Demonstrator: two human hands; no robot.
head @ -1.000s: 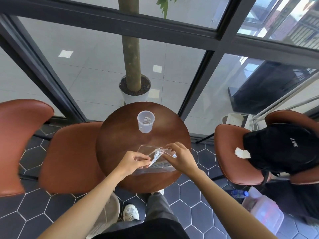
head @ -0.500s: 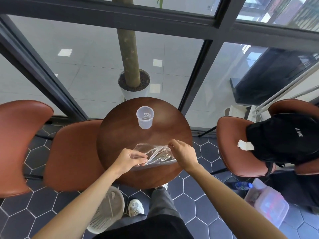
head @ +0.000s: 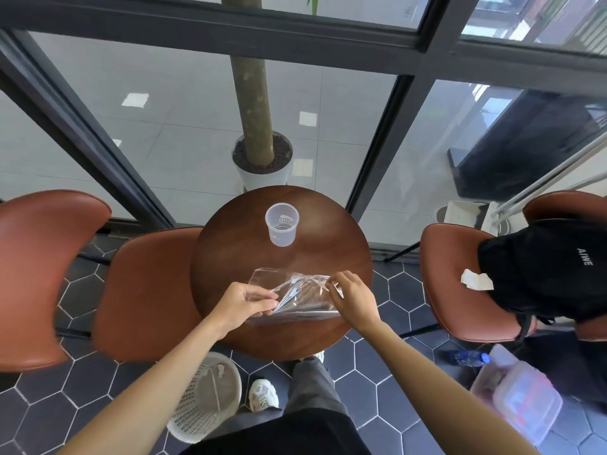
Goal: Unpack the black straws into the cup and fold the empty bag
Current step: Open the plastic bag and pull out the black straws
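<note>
- Left hand [head: 245,306] and right hand [head: 352,294] each stay pinched on the clear bag [head: 295,298], now spread wider apart.
- Bag lies on the bench's [head: 230,257] near side; the black straws inside are barely discernible.
- Cup [head: 282,224] stands empty, unmoved.

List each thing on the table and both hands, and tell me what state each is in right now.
cup: upright, empty
bag: crumpled, lying on the table, dark straws inside
left hand: pinching the bag
right hand: pinching the bag
</note>
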